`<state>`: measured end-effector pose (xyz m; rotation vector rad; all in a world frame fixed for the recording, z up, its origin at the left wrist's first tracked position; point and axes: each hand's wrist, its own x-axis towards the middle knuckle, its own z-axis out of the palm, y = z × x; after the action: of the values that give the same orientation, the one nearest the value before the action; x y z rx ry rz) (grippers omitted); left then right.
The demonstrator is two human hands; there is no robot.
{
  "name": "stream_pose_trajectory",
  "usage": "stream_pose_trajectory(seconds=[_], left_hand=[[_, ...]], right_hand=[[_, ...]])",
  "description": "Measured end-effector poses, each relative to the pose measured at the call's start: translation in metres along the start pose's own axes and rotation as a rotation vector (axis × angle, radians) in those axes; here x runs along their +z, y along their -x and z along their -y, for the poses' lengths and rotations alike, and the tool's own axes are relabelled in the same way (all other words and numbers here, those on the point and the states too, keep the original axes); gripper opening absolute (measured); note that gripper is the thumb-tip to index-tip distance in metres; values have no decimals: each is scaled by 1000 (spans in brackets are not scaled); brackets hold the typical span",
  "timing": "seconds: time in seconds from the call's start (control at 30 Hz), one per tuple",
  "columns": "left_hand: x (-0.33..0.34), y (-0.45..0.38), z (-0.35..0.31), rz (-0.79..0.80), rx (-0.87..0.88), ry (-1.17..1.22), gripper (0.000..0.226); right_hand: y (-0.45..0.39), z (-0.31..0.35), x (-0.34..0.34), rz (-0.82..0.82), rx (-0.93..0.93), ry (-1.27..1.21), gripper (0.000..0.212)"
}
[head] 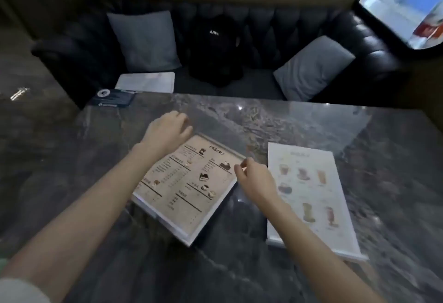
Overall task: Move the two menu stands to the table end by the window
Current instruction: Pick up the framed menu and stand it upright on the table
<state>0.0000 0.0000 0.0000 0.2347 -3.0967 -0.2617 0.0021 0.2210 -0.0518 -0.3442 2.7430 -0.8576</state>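
1. Acrylic, by the look of it: the MENU stand (184, 182) seems stiff, light and smooth-faced, so gripping its side edges looks safest.
2. It sits mid-table (299, 120), with the drinks stand (309, 192) just beside it, nearer the window (405, 3).
3. Left hand (167, 132) curls at its top corner and right hand (254, 178) at its right edge; whether either grips, I cannot tell.
4. Count: two stands, two hands.

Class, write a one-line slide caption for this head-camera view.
Both hands reach for the tan menu stand; the drinks menu stand waits beside it.
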Motion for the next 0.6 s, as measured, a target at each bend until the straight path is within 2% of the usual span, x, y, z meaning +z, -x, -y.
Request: stream_pose_trajectory(seconds=[0.1, 0.23, 0.43, 0.6], left_hand=[[24, 4, 15, -46, -49, -6, 40], [60, 11, 28, -21, -94, -12, 43], [95, 17, 53, 150, -276, -18, 54], [99, 19, 63, 265, -382, -18, 57]], right_hand=[[9, -10, 25, -72, 77, -196, 29], [21, -12, 56, -86, 211, -457, 23], [19, -8, 78, 81, 468, -772, 41], [11, -17, 81, 160, 521, -965, 32]])
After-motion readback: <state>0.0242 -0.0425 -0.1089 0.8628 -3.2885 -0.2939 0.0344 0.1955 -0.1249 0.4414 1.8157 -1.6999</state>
